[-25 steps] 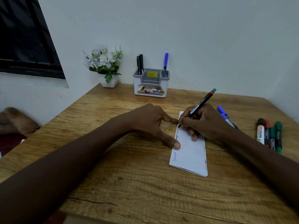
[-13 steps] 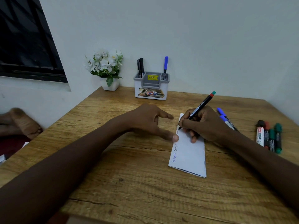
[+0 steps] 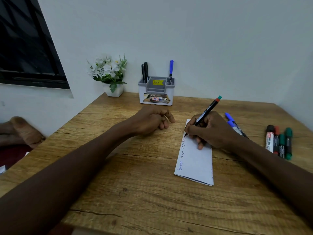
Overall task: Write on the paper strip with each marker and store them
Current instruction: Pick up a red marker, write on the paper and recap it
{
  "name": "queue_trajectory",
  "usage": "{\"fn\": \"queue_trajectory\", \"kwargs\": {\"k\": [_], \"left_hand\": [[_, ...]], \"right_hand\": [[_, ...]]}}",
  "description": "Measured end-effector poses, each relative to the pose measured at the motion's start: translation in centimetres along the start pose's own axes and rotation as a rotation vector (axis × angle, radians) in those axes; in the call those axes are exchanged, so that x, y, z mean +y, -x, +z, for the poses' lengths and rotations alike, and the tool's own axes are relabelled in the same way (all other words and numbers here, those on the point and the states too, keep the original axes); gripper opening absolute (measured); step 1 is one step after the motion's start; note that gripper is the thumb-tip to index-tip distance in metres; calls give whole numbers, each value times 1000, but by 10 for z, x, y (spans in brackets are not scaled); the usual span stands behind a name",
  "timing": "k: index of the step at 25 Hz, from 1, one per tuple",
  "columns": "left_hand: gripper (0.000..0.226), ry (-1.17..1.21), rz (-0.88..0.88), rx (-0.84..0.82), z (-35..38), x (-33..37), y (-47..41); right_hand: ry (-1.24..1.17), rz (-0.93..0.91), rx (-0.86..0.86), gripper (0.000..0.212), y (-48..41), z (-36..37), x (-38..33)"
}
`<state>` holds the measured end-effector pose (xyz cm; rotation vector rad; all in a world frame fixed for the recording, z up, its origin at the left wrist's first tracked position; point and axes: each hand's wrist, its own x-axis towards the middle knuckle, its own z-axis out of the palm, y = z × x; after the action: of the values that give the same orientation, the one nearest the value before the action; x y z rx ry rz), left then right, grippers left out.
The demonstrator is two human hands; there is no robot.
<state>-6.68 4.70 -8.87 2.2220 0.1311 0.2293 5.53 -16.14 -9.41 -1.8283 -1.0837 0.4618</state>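
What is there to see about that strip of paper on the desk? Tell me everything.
The paper strip is white, seemingly folded with layered edges at its near end, lying flat on the wooden table. Small handwritten words run along its left edge, blue nearest, darker farther up. The right hand rests on its far end, holding the tip of a black marker at that edge.

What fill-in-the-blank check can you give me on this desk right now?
The right hand holds a marker, tip at the ___ edge of the paper.
The holder has two black pens and one ___ pen.
At the far right lie ___ thick markers.
The curled left hand holds ___.
Missing: left; blue; four; nothing.
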Motion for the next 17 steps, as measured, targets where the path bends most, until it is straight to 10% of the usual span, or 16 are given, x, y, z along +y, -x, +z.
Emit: {"fn": "queue_trajectory", "kwargs": {"k": [17], "left_hand": [[18, 113, 46, 152, 23, 8, 7]], "right_hand": [[-701, -84, 227, 24, -2, -9, 10]]}}
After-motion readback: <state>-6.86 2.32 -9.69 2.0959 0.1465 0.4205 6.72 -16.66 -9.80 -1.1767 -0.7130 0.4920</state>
